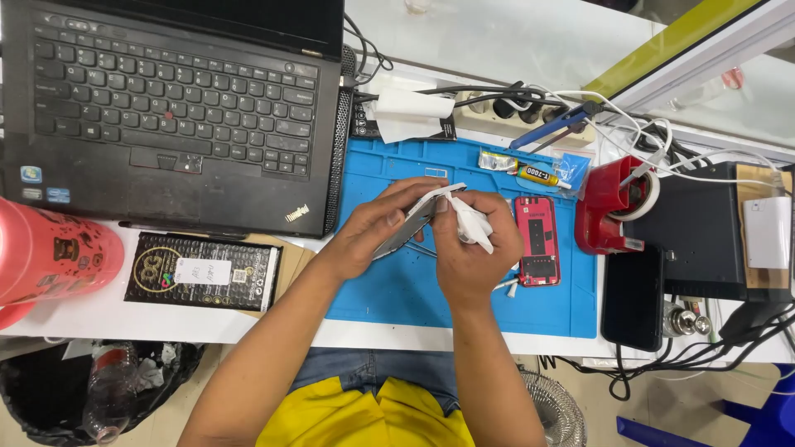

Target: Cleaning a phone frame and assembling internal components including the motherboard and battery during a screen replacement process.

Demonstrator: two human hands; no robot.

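Here, left hand (377, 228) in firm grip on phone frame (414, 219), tilted above blue mat (389, 290). Right hand (468, 248) pinches white wipe (474, 223) against frame's top edge. Best: steady frame, light strokes along edge. Opened red phone (537, 240) lies just beside on surface.

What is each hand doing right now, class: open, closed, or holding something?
Left hand: closed on the phone screen panel, held tilted above the blue mat.
Right hand: closed on a white tissue, pressed against the panel's top edge.
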